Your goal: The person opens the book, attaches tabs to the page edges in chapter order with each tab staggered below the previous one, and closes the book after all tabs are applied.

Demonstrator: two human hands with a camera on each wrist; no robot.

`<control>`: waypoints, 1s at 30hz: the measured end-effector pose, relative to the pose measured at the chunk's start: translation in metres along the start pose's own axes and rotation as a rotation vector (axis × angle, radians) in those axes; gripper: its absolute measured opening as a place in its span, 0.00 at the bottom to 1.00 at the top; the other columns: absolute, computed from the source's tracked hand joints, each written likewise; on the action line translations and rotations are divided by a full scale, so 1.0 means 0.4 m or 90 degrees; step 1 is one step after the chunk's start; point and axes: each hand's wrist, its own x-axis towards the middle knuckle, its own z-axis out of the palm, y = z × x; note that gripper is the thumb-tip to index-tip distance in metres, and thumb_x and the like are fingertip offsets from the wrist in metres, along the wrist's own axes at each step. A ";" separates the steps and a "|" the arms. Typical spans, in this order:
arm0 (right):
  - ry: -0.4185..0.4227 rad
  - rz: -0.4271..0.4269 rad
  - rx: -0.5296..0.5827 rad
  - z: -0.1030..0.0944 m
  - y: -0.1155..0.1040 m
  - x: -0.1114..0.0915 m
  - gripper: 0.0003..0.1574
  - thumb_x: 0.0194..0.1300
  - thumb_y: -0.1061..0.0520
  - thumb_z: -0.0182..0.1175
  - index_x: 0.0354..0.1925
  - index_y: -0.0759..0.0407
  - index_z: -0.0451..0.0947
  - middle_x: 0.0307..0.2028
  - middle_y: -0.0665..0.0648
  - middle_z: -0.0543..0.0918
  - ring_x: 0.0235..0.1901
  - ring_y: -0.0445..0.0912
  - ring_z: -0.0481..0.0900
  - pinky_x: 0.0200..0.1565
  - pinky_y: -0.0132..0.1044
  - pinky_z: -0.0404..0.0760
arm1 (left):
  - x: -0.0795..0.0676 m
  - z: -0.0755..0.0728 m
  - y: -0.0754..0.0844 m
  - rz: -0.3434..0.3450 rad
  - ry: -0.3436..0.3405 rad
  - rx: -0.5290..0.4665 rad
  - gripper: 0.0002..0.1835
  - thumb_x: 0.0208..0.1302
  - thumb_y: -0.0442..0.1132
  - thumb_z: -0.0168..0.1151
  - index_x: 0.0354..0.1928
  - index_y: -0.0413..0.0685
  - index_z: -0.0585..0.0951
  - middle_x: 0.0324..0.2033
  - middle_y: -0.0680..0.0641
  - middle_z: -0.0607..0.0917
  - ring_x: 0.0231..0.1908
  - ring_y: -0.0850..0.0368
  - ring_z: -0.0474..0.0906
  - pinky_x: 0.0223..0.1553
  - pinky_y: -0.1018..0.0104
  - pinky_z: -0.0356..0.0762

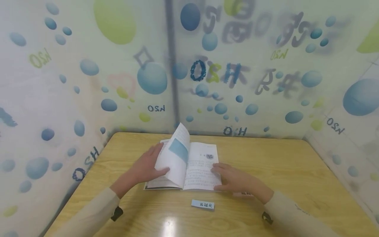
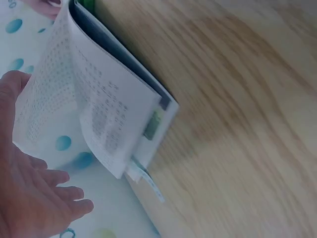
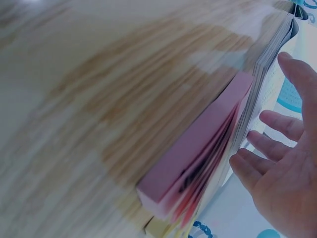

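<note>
An open book (image 1: 202,177) lies on the wooden table, its right page flat and printed. One page (image 1: 174,164) with a blue block stands up and curves over toward the left. At that raised page is my left hand (image 1: 145,166), fingers extended behind it and thumb across its lower front. The left wrist view shows this hand (image 2: 42,193) with fingers spread and the thumb beside the page edge. My right hand (image 1: 237,179) rests at the book's right edge, its fingertips on the page margin; its fingers are loosely bent in the right wrist view.
A light blue paper slip (image 1: 202,204) with handwriting lies in front of the book. Pink folded paper (image 3: 198,148) sits beside the book's right edge, with a yellow piece (image 3: 158,227) near it. A narrow strip (image 2: 148,181) sticks out of the book. Patterned panels (image 1: 254,108) surround the table.
</note>
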 end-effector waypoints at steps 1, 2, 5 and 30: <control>-0.001 0.001 0.001 0.001 0.000 0.000 0.46 0.68 0.38 0.65 0.73 0.60 0.66 0.75 0.62 0.62 0.74 0.55 0.57 0.71 0.50 0.58 | -0.003 -0.001 -0.006 -0.006 -0.003 0.004 0.54 0.63 0.59 0.68 0.78 0.34 0.52 0.74 0.30 0.59 0.71 0.31 0.57 0.67 0.38 0.60; -0.001 0.001 0.002 0.001 -0.001 0.001 0.46 0.68 0.37 0.65 0.73 0.60 0.66 0.75 0.62 0.62 0.74 0.55 0.57 0.71 0.50 0.58 | -0.006 -0.001 -0.011 -0.010 -0.005 0.007 0.54 0.63 0.59 0.68 0.78 0.34 0.52 0.74 0.30 0.59 0.71 0.31 0.57 0.67 0.38 0.60; -0.001 0.001 0.008 0.001 -0.004 0.003 0.45 0.68 0.37 0.64 0.73 0.58 0.66 0.75 0.61 0.61 0.74 0.54 0.57 0.71 0.49 0.58 | -0.013 0.000 -0.020 -0.019 -0.010 0.018 0.55 0.64 0.60 0.67 0.78 0.34 0.52 0.74 0.30 0.58 0.71 0.30 0.58 0.67 0.37 0.60; -0.005 -0.013 0.043 0.007 -0.019 0.026 0.49 0.61 0.38 0.72 0.72 0.57 0.68 0.76 0.59 0.59 0.75 0.54 0.54 0.72 0.49 0.54 | -0.049 0.048 -0.050 -0.042 -0.060 0.111 0.48 0.70 0.61 0.59 0.76 0.31 0.58 0.73 0.27 0.58 0.70 0.26 0.55 0.68 0.34 0.56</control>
